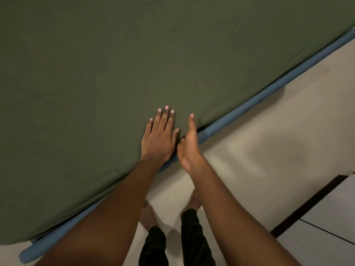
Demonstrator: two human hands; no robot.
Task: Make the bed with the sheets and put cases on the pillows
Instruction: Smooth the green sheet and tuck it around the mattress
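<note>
Olive-green sheet (134, 64) (plain), blue bed frame (269, 93).

Pale tiled floor (269, 143) meets a dark strip (307, 206) beside a white panel (334, 200).

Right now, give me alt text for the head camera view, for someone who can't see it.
A person's left hand lies flat on a dark green sheet near its edge, while the right hand, held straight, stands edge-on against that edge. A blue rail runs along it, above pale floor.

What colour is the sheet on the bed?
The sheet is plain dark olive green; the head view shows it best.
</note>
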